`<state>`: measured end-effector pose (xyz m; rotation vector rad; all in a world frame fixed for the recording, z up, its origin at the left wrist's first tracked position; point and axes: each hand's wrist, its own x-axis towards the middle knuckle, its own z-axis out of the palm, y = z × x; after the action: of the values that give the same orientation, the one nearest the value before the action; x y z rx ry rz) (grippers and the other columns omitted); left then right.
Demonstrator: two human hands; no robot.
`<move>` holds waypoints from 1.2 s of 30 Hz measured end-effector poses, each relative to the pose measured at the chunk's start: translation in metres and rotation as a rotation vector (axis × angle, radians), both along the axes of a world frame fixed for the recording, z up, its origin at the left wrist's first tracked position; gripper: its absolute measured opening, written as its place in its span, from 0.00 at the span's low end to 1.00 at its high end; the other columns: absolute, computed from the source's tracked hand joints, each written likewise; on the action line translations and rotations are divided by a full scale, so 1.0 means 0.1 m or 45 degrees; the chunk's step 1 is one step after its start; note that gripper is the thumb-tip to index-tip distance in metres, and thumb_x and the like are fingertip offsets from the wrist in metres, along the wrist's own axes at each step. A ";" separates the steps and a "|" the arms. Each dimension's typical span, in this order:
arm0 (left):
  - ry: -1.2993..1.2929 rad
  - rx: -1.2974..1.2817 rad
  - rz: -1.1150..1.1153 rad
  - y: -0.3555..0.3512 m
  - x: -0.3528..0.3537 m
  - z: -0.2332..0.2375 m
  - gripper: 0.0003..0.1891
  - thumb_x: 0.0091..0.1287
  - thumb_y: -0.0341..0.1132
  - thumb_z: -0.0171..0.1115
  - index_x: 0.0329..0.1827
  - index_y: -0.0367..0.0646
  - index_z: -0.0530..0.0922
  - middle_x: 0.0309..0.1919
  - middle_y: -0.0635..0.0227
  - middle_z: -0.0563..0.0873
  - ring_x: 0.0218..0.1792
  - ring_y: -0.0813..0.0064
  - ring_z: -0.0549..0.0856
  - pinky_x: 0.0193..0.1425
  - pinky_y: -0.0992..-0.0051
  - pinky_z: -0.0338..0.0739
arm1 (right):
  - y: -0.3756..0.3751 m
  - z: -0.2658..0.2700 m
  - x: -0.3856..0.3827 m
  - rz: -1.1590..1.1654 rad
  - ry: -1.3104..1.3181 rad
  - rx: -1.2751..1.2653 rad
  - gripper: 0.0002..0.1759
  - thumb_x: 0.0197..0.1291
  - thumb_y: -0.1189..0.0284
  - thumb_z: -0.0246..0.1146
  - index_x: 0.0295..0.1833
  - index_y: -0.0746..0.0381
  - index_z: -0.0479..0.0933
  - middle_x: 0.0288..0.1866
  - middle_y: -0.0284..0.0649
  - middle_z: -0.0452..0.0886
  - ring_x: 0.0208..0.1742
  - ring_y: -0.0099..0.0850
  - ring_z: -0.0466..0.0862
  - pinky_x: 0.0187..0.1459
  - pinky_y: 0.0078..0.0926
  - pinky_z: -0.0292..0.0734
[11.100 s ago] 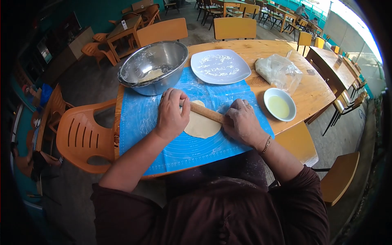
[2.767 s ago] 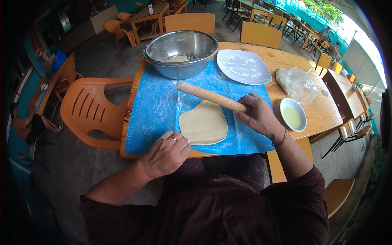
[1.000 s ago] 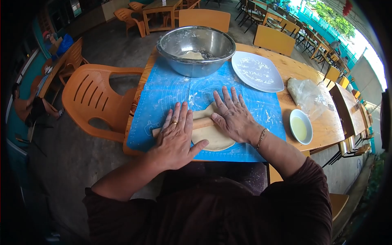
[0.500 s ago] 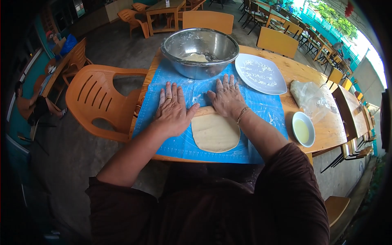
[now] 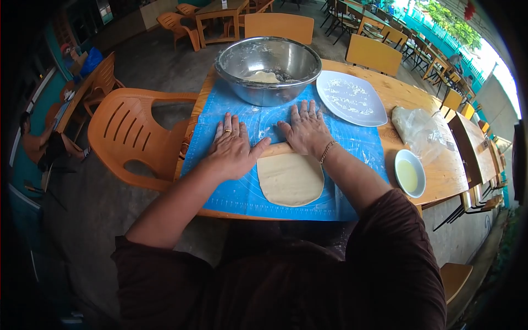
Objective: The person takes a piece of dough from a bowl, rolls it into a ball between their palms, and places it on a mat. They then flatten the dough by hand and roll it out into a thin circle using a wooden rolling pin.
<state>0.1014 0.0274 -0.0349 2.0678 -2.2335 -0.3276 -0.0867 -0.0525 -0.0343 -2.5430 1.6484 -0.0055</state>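
Note:
My left hand (image 5: 230, 147) lies flat with fingers stretched forward, over the left end of a wooden rolling pin (image 5: 279, 149). Over the pin's other end rests my right hand (image 5: 306, 130), also flat with its fingers out. Only the pin's middle shows; its ends are hidden beneath my palms. The pin sits across the far edge of a thin, flattened sheet of dough (image 5: 291, 180). Under all of this spreads a blue baking mat (image 5: 234, 193) with printed measurements and smears of flour.
Beyond my hands stands a steel bowl (image 5: 269, 91) holding some dough (image 5: 263, 77). A floured white plate (image 5: 352, 107) is right of it. A plastic bag (image 5: 421, 129) and a small bowl of yellowish liquid (image 5: 407, 175) sit at the right. An orange chair (image 5: 137, 135) flanks the table. A person (image 5: 41, 140) sits far left.
Both hands stay flat on the rolling pin, almost in the same place. The view has shifted very slightly; the dough sheet looks much the same.

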 end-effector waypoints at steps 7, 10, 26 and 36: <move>0.075 -0.114 -0.049 0.21 -0.01 0.00 0.50 0.75 0.66 0.35 0.76 0.18 0.48 0.77 0.29 0.47 0.81 0.40 0.41 0.83 0.51 0.36 | 0.18 -0.04 -0.11 0.066 -0.107 -0.071 0.46 0.74 0.44 0.36 0.79 0.73 0.49 0.81 0.65 0.47 0.83 0.59 0.42 0.80 0.54 0.38; 0.129 -0.160 -0.204 0.50 -0.05 -0.02 0.50 0.75 0.64 0.38 0.76 0.17 0.48 0.77 0.29 0.47 0.80 0.38 0.40 0.82 0.48 0.35 | 0.41 -0.06 -0.24 0.142 -0.094 -0.170 0.46 0.74 0.45 0.38 0.79 0.74 0.49 0.80 0.67 0.48 0.83 0.60 0.43 0.80 0.55 0.40; -0.013 -0.003 0.057 -0.24 0.06 0.04 0.41 0.78 0.58 0.36 0.78 0.26 0.51 0.80 0.39 0.47 0.81 0.45 0.39 0.84 0.54 0.36 | -0.23 -0.14 -0.02 -0.021 -0.289 -0.318 0.25 0.69 0.57 0.56 0.54 0.72 0.73 0.58 0.61 0.75 0.67 0.57 0.71 0.68 0.52 0.63; 0.040 -0.031 -0.016 -0.20 0.09 0.07 0.40 0.77 0.57 0.41 0.76 0.26 0.57 0.77 0.36 0.55 0.80 0.41 0.50 0.83 0.50 0.43 | -0.15 -0.08 0.00 -0.009 -0.279 -0.345 0.25 0.69 0.55 0.56 0.51 0.69 0.74 0.51 0.56 0.77 0.57 0.51 0.77 0.60 0.48 0.69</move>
<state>0.1100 0.0072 -0.0279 2.0234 -2.2223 -0.3296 -0.0871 -0.0677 -0.0426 -2.6076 1.6693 -0.5224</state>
